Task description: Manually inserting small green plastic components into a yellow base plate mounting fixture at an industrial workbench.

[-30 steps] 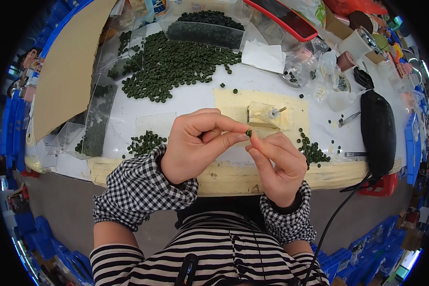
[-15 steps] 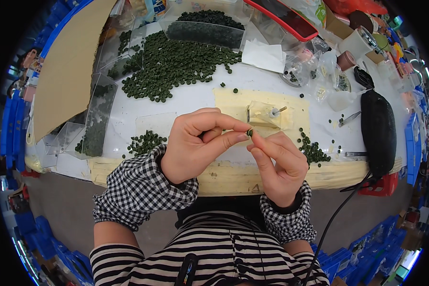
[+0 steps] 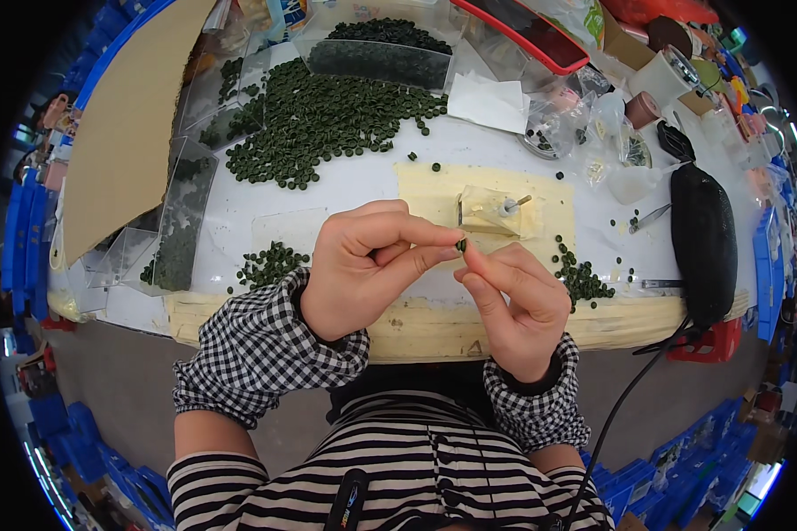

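Note:
Above the table's front edge, my left hand [image 3: 363, 261] pinches a small dark green disc [image 3: 461, 246] between thumb and index finger. My right hand [image 3: 524, 305] meets it from the right, its index fingertip pressed against the disc and its other fingers curled in. Part of the disc is hidden by the fingertips. Just beyond the hands stands a tape-wrapped block [image 3: 487, 212] with a thin metal rod sticking out to the right. A small pile of like discs [image 3: 273, 267] lies left of my left hand, and another pile [image 3: 583, 281] lies right of my right hand.
A broad heap of green discs [image 3: 314, 119] covers the back left, by clear trays [image 3: 186, 221] and a cardboard sheet [image 3: 119, 133]. White paper [image 3: 489, 102] and a red-cased phone [image 3: 531, 34] lie behind. At right are a black pouch [image 3: 704, 239], a cable and tweezers [image 3: 651, 219].
Both hands and the disc between them have shifted very slightly to the left. The grip on the disc looks the same.

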A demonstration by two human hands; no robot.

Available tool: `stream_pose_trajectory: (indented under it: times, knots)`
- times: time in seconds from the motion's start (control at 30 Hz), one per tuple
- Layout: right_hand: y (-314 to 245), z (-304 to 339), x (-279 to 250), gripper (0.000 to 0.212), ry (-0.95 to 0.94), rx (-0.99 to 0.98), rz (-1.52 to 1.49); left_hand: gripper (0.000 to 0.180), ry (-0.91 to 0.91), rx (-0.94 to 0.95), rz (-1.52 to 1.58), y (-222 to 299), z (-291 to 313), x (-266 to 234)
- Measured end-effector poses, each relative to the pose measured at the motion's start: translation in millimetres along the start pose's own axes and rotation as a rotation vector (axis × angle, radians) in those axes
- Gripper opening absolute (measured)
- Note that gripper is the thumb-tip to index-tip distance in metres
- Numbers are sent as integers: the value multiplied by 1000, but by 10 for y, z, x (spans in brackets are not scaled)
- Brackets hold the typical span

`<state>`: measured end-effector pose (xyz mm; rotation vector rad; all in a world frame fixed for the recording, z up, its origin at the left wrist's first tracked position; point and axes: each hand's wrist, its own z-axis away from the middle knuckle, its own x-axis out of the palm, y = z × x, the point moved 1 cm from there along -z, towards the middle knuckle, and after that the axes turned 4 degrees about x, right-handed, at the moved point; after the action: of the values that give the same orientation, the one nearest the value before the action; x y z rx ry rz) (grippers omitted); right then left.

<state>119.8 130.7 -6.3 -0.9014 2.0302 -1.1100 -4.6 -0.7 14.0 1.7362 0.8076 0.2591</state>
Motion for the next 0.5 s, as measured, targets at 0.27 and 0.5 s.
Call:
stream_pose_trajectory:
  times: [0.27,0.5]
  knots:
    - [-3,10,-16,31,0,47,-38,20,-4,-58,65,-18,-3,7]
    - [-6,17,-24,30,-6,41,-31,19,-3,-110,118,-34,8,12]
